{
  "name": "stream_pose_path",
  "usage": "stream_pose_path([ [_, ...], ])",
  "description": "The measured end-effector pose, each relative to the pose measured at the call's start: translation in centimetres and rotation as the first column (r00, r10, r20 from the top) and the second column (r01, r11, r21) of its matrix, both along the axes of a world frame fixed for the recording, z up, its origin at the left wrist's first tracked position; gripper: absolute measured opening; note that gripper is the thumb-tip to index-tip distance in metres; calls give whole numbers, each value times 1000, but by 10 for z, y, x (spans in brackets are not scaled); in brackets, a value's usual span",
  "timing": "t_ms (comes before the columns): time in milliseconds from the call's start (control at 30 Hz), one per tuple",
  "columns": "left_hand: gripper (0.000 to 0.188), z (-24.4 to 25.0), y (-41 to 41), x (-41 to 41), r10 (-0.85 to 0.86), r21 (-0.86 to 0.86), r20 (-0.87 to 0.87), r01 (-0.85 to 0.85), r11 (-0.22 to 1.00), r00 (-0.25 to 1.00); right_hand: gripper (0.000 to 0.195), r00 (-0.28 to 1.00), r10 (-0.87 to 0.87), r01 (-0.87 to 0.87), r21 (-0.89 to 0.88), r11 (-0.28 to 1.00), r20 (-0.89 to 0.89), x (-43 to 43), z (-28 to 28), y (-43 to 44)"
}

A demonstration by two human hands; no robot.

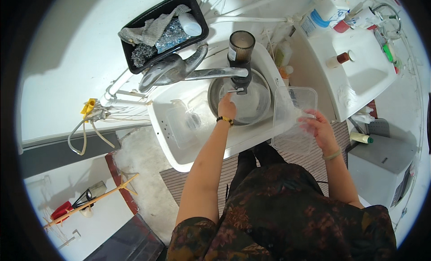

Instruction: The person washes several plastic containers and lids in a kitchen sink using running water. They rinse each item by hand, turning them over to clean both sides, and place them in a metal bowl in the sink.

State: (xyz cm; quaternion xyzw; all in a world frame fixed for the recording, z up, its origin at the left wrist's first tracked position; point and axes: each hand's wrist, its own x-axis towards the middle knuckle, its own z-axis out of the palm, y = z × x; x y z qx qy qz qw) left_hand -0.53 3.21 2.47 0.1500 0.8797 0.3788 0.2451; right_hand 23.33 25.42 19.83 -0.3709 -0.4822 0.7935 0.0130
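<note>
My left hand [227,109] touches the small metal lever [236,90] of a black tap filter [240,64] on the end of the chrome faucet [215,73]. Below the filter, a round metal basin [212,106] sits in the white sink [168,145], with a clear plastic vessel [257,108] inside it. My right hand [316,124] grips a clear rectangular plastic container [293,146] by its right side, over the sink's right edge. Another clear container [178,129] lies in the left part of the sink.
A black tray [129,60] with scouring pads and a cloth stands behind the faucet. Bottles [283,54] stand between the sink and a white washbasin [365,86] at the right. A gray bin-like box [380,160] is at the lower right. Pipes run along the wall.
</note>
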Motion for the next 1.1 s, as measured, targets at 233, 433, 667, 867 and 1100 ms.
stream_pose_path([
  [233, 47, -19, 9, -17, 177, -236, 23, -166, 958, 984, 30, 998, -66, 67, -15, 998, 17, -3, -1, -2],
  [433, 60, -24, -8, 0, 363, -41, -86, -368, 929, 928, 28, 999, -13, 14, -18, 1000, 45, -15, -2, -10],
  [667, 39, -43, -108, 9, 534, -178, -443, -654, 735, 721, 28, 996, 36, -29, -89, 996, 76, -37, -17, -16],
  [867, 35, -83, -175, 26, 463, -654, -9, -355, 668, 886, 29, 982, 130, -116, -111, 987, 134, -54, -18, -37],
  [1100, 56, -43, -188, 7, 562, -111, 473, -587, 802, 679, 29, 979, 159, -151, -65, 986, 131, -58, -16, -44],
])
